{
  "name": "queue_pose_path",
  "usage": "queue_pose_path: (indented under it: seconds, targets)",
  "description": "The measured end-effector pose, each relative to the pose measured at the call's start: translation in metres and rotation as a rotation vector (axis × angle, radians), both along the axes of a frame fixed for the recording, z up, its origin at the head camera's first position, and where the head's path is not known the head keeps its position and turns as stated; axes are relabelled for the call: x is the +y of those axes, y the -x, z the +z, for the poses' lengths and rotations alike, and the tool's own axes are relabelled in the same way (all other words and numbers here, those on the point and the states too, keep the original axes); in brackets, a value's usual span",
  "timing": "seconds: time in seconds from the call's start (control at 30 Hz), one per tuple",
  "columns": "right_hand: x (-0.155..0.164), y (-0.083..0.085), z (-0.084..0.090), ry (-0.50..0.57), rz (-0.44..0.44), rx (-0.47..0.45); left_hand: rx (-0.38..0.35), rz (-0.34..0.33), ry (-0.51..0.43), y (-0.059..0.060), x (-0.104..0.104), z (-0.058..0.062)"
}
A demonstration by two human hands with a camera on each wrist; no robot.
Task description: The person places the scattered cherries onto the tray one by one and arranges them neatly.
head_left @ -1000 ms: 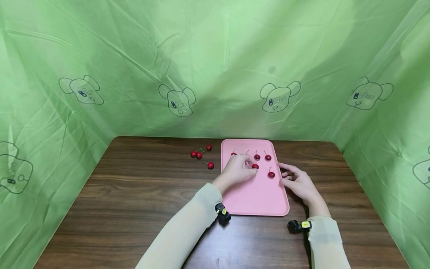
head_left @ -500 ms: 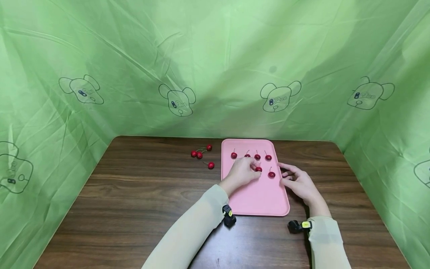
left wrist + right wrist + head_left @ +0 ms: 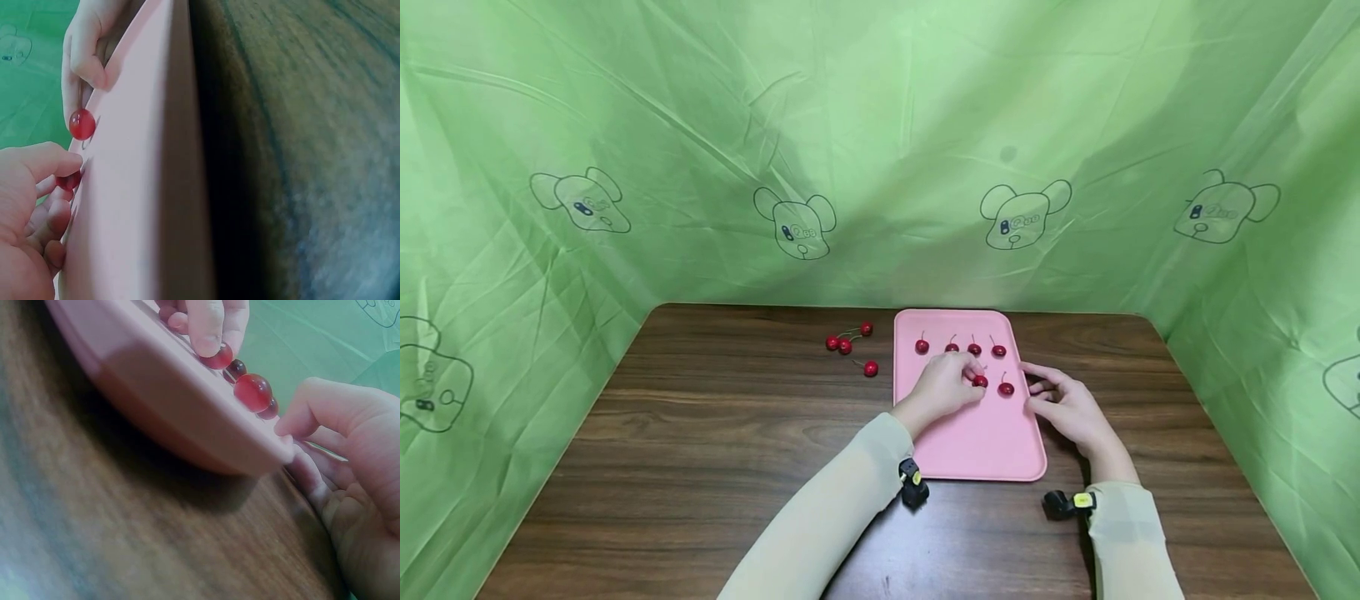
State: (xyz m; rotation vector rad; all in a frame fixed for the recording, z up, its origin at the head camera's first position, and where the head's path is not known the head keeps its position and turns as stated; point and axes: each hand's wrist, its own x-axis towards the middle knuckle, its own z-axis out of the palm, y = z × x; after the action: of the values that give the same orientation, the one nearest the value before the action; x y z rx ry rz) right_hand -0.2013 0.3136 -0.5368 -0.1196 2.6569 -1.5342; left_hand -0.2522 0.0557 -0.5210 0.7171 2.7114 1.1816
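My left hand (image 3: 942,387) is over the pink tray (image 3: 977,446) and pinches a red cherry (image 3: 981,382) by thumb and fingertips at the tray's surface. Just to its right another cherry (image 3: 1006,389) rests with its stem up. A row of several cherries (image 3: 922,346) stands along the tray's far part. At the tray's right edge is my right hand (image 3: 1072,414), its thumb and fingertips touching the rim. In the right wrist view the right thumb (image 3: 294,419) meets the rim from outside, and the left hand's pinched cherry (image 3: 219,357) shows beyond.
Left of the tray, several loose cherries (image 3: 845,346) with green stems lie on the brown wooden table (image 3: 715,433); one cherry (image 3: 870,368) lies nearer the tray. A green cloth (image 3: 880,150) with drawn bear heads hangs behind and at both sides.
My left hand has moved a little right and toward me with the pinched cherry, to beside the cherry at right. Cherries in the far row came into view. My right hand stays put.
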Motion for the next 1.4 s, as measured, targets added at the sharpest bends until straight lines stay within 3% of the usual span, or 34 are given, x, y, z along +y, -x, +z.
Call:
queue_pose_path:
  seconds: [0.8,1.07,1.23,1.4]
  targets:
    - [0.001,0.001,-0.001,-0.001,0.006,0.01,-0.017,-0.021,-0.003,-0.001,-0.004,0.001]
    - [0.0,-0.001,0.0,-0.004,0.006,0.003,-0.018,0.011,-0.088,-0.001,-0.008,-0.001]
    - [0.0,-0.001,0.0,-0.001,-0.002,-0.001,-0.021,0.023,-0.134,0.002,-0.016,0.006]
    - [-0.001,-0.001,0.001,0.008,-0.006,-0.006,-0.071,0.054,-0.167,0.004,-0.032,0.016]
